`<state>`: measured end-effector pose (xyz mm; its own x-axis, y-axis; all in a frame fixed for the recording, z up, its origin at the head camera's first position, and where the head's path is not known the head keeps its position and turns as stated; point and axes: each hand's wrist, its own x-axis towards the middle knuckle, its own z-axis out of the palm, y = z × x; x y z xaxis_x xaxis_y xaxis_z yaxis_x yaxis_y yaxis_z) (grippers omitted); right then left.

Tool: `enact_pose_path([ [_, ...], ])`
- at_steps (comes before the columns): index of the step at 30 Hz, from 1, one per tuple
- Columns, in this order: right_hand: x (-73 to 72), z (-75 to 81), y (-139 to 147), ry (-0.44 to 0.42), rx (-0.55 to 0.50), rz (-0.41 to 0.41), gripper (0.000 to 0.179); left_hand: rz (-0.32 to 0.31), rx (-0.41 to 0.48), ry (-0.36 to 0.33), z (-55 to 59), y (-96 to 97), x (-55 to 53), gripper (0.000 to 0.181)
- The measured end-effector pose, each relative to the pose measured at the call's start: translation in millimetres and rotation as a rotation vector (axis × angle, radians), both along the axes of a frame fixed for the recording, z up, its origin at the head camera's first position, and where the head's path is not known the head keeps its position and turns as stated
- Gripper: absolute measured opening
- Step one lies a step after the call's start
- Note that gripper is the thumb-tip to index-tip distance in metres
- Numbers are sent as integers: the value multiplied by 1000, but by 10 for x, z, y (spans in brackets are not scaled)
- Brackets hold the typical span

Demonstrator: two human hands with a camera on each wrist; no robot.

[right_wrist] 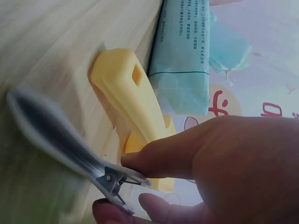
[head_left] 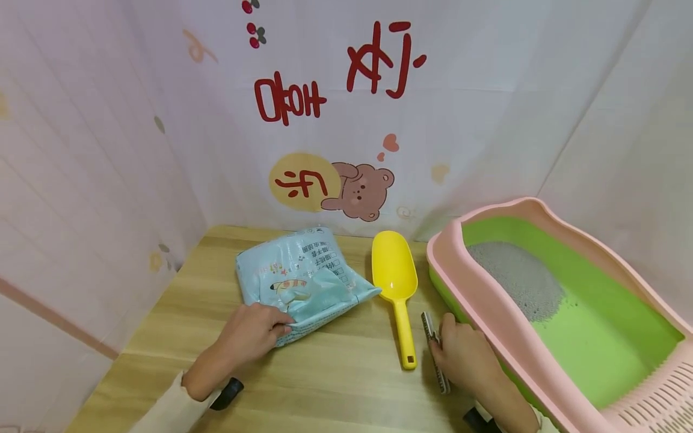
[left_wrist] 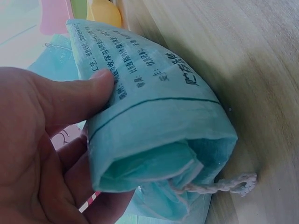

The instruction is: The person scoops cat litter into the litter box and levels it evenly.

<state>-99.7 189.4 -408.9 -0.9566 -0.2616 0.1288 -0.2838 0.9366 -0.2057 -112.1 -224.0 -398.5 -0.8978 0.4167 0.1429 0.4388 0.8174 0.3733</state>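
A light blue printed bag (head_left: 287,258) of soft plastic lies on the wooden table, its near end folded and crumpled. My left hand (head_left: 246,337) holds that near end between thumb and fingers. In the left wrist view the bag's mouth (left_wrist: 163,116) gapes a little, with a twisted white cord (left_wrist: 219,184) hanging out. My right hand (head_left: 468,355) pinches the handles of a long metal sealing clip (right_wrist: 60,135) just above the table. Its long jaws look nearly together in the right wrist view. Beside the clip lies a yellow scoop (head_left: 394,264), touched by neither hand.
On the right stands a green litter box with a pink rim (head_left: 503,307), close by my right hand. Grey litter (head_left: 514,276) is heaped at its far end. A white printed curtain (head_left: 460,120) hangs behind the table (head_left: 346,391).
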Motion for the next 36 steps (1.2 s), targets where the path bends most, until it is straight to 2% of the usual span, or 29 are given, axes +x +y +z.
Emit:
enact_pose_path([
  [9,51,77,12,30,-40,-24,31,2,1,8,-14,9,50,7],
  [11,67,123,12,62,-48,-15,32,4,4,6,-18,9,57,8],
  [16,81,243,-8,206,-88,13,36,7,15,8,-24,7,60,8],
  [20,63,336,-66,266,-124,34,31,-3,27,23,-29,2,43,7],
  [30,-54,441,-353,315,-196,167,27,-19,28,37,-26,11,29,6],
  [36,-156,447,-536,341,-265,294,32,-14,26,26,-14,7,20,6],
])
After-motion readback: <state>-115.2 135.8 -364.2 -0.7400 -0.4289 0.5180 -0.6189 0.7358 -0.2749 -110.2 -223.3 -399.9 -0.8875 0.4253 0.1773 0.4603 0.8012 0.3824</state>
